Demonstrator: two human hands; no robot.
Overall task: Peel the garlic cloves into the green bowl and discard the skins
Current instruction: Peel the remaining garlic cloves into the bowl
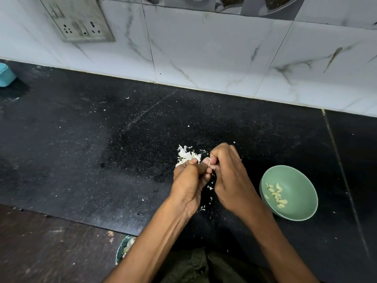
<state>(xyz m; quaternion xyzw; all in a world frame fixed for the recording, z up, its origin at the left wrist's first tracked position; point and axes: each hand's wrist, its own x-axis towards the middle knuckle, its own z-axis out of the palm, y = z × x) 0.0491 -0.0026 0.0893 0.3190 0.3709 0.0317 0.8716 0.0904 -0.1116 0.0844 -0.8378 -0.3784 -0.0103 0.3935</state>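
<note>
**Green bowl stationed right for peeled cloves**

Both hands, left hand [188, 181] and right hand [229, 176], pinch one garlic clove [208, 162] above the black worktop [102, 150], fingers clamped on it. Skins [186, 155] pile behind; green bowl [302, 209] sits within reach.

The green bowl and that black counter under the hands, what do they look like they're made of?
The green bowl looks like plastic or melamine: flat, even pale-green colour, thin rim, soft matte sheen, though glazed ceramic can't be ruled out. The black counter looks like polished stone, probably granite: fine pale speckles throughout, a dull reflection and a straight joint line on the right.
</note>
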